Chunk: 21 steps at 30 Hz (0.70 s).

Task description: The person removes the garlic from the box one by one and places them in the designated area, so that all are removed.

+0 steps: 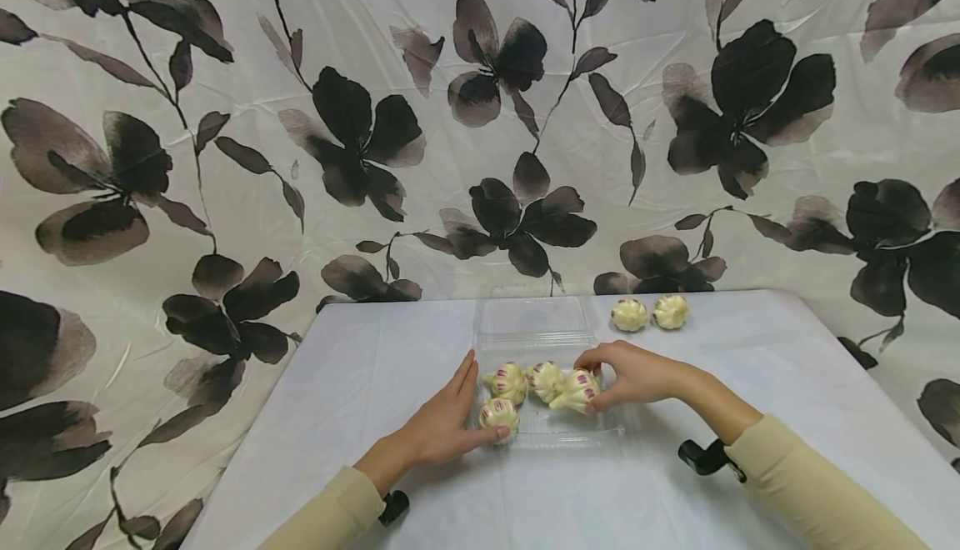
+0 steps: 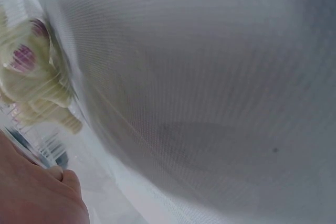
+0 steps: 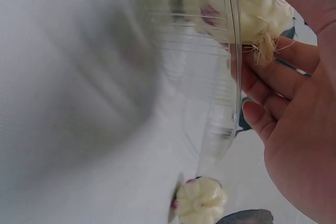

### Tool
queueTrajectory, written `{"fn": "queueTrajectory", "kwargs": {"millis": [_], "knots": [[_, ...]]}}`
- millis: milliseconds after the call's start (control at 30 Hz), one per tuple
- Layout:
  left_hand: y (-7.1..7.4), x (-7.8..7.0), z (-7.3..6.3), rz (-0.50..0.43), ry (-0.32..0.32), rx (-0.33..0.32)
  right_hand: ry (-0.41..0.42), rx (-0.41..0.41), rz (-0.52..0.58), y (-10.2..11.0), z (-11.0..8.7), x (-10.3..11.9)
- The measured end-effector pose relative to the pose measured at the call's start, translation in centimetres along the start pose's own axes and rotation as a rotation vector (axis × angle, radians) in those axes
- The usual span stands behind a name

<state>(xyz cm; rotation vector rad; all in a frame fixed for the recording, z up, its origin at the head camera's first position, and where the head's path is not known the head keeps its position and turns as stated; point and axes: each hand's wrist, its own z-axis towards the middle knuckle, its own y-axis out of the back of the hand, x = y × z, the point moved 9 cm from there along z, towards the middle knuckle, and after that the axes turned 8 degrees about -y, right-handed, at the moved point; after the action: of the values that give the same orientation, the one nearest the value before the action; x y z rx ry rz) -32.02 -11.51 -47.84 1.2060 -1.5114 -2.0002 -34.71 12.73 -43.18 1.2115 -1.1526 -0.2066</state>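
Observation:
My right hand pinches a pale garlic bulb with purple markings, over the right part of a clear plastic clamshell container. In the right wrist view the held garlic bulb has its roots toward the palm. My left hand rests with straight fingers along the container's left side, thumb reaching over the front corner. Beside that thumb lies one garlic bulb inside the container; behind it sits another garlic bulb. A third garlic bulb lies in the middle, touching the held one.
The container's clear lid lies folded open toward the back. On the white table, behind and to the right, stand two more garlic bulbs, a left bulb and a right bulb. A flowered cloth hangs behind the table.

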Motion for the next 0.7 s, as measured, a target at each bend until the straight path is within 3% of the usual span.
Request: {"fn": "queueTrajectory", "kwargs": {"millis": [333, 700], "knots": [[0.0, -0.1, -0.1, 0.008, 0.001, -0.002, 0.04, -0.066, 0.068, 0.7, -0.5, 0.2], [0.1, -0.1, 0.0, 0.003, -0.005, -0.008, 0.001, -0.155, 0.178, 1.7, -1.0, -0.6]]}}
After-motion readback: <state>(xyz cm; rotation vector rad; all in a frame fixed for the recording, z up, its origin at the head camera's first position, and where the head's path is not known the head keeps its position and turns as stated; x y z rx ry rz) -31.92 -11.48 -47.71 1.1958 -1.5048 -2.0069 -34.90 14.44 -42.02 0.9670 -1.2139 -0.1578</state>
